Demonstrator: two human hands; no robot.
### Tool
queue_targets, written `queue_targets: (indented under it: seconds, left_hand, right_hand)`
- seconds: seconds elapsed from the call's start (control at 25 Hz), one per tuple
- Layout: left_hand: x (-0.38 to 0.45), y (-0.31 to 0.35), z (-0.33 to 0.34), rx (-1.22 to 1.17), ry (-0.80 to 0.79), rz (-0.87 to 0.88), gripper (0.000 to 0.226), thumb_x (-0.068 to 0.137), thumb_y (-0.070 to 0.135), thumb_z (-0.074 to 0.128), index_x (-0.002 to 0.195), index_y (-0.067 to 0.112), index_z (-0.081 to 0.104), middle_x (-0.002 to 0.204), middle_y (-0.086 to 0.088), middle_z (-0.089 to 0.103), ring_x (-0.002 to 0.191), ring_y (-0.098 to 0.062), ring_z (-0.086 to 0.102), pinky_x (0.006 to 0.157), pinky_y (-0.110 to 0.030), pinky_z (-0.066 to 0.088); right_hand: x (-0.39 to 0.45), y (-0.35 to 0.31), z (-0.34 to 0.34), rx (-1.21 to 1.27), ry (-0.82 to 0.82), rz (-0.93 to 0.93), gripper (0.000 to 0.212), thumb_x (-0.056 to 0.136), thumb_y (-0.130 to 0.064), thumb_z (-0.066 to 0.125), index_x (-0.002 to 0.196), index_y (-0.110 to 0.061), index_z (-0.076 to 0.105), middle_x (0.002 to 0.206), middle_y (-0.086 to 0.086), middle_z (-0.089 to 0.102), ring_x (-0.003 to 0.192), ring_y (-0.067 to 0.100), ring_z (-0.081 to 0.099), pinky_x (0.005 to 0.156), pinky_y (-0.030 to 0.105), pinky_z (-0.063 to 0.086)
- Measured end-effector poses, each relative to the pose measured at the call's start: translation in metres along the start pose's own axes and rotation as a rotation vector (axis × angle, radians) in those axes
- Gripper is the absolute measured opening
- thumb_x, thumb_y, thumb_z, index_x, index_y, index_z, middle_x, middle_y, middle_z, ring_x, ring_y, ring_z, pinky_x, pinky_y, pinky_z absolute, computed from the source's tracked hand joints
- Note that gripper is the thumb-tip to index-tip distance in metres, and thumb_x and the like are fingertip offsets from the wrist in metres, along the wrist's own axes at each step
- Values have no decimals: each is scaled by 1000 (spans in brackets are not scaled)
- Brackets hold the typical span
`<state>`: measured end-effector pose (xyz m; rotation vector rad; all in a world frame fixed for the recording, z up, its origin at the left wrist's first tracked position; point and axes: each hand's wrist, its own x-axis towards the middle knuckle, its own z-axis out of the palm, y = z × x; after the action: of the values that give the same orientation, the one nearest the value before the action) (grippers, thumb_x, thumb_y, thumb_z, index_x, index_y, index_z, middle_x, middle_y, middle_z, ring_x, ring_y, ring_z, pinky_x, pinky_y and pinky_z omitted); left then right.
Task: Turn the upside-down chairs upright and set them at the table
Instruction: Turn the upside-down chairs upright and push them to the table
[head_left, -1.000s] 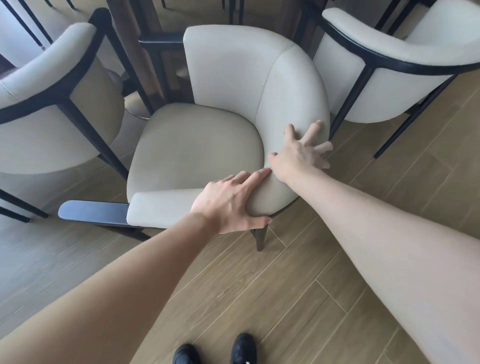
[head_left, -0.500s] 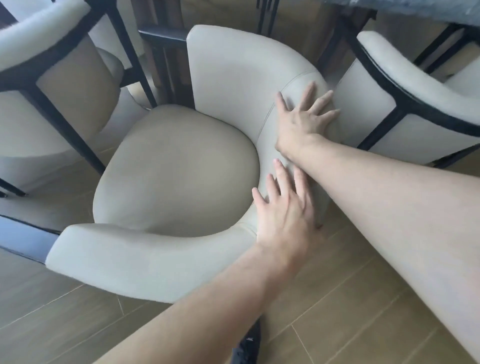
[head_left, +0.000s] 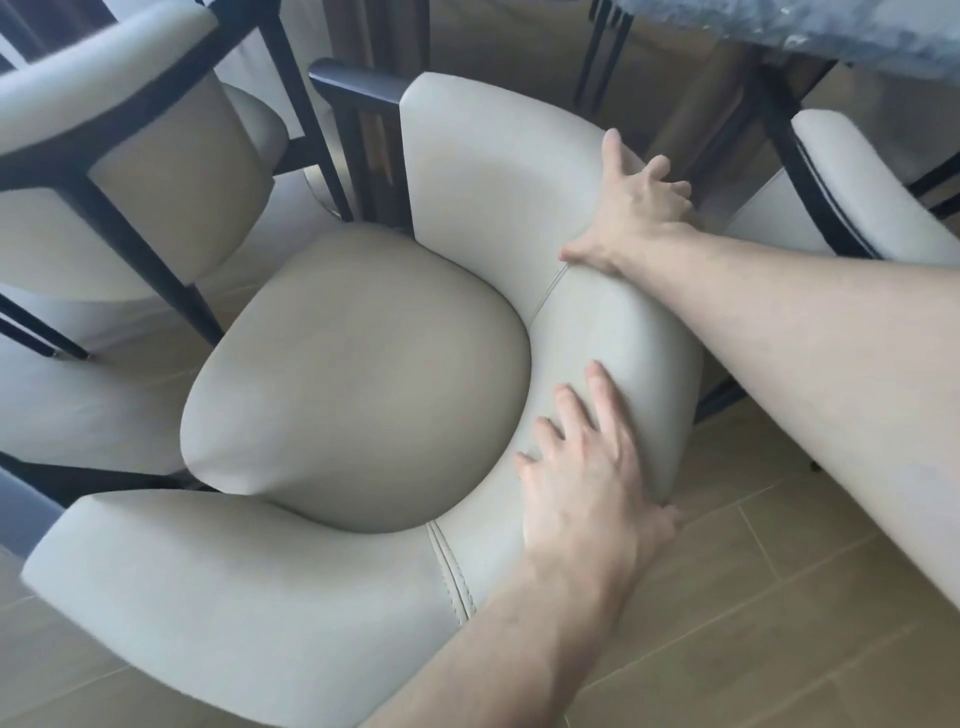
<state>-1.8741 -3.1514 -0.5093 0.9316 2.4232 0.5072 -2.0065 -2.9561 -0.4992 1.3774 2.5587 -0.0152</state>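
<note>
A cream upholstered chair (head_left: 358, 374) with a curved backrest and dark frame stands upright on the wooden floor, facing left, its back close to the table (head_left: 810, 26). My left hand (head_left: 587, 467) lies on the near part of the backrest's top, fingers spread and thumb hooked over the outer side. My right hand (head_left: 639, 208) grips the far part of the same backrest, fingers curled over its outer edge. The chair's legs are hidden under the seat.
A matching chair (head_left: 130, 171) stands close on the left, nearly touching. Another chair (head_left: 862, 208) stands at the right, under the table's grey marbled edge. Dark table legs (head_left: 374, 150) rise behind the seat. Bare wooden floor (head_left: 779, 623) lies at the lower right.
The chair has slid closer to the table and fills more of the view. My right hand has moved further along the backrest rim; my left hand has shifted onto the backrest's top.
</note>
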Motion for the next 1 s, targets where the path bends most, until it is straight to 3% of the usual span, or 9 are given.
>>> queue_targets:
  seconds: [0.2, 0.32, 0.52, 0.64, 0.8, 0.92, 1.0]
  left_hand:
    - [-2, -2, -6, 14, -58, 27, 131, 67, 45, 80, 154, 29, -16, 140, -7, 31, 114, -31, 45, 74, -40, 38]
    - [-17, -6, -3, 62, -81, 75, 130, 69, 43, 79, 152, 30, -19, 140, -6, 30, 113, -31, 45, 72, -39, 35]
    - [-60, -18, -1, 155, -168, 192, 131, 69, 45, 79, 152, 28, -20, 138, -5, 33, 110, -29, 48, 67, -37, 37]
    - [-87, -33, -5, 206, -202, 308, 130, 68, 45, 79, 153, 27, -18, 135, -3, 36, 107, -29, 50, 66, -36, 37]
    - [-121, -62, -13, 217, -309, 453, 126, 65, 43, 79, 151, 31, -12, 134, 0, 41, 104, -30, 51, 70, -37, 41]
    - [-138, -95, -27, 267, -392, 575, 126, 63, 44, 80, 151, 32, -9, 134, 0, 44, 106, -32, 55, 76, -41, 50]
    - [-143, -119, -42, 323, -442, 638, 127, 62, 46, 80, 151, 33, -9, 140, 1, 44, 111, -31, 56, 84, -42, 53]
  right_hand:
    - [-6, 6, -10, 30, -42, 14, 110, 74, -41, 82, 151, -41, 4, 130, 15, 35, 112, 38, 47, 64, 40, 37]
    - [-23, 19, -8, 22, -61, 46, 99, 77, -39, 80, 147, -35, 11, 130, 16, 35, 111, 39, 49, 56, 38, 32]
    - [-74, 52, -4, 34, -121, 134, 95, 81, -42, 77, 147, -30, 10, 135, 19, 33, 116, 41, 50, 68, 38, 36]
    - [-111, 71, 3, 47, -154, 220, 89, 84, -42, 74, 145, -25, 12, 132, 21, 34, 110, 41, 52, 60, 34, 34]
    - [-158, 93, 21, 74, -188, 341, 87, 82, -41, 75, 141, -26, 13, 123, 21, 35, 93, 36, 50, 47, 32, 21]
    - [-197, 97, 31, 112, -241, 404, 108, 79, -43, 75, 151, -32, -5, 127, 25, 33, 99, 39, 52, 53, 35, 32]
    - [-219, 94, 36, 118, -298, 429, 122, 79, -46, 76, 152, -35, -20, 137, 30, 29, 116, 44, 50, 74, 41, 44]
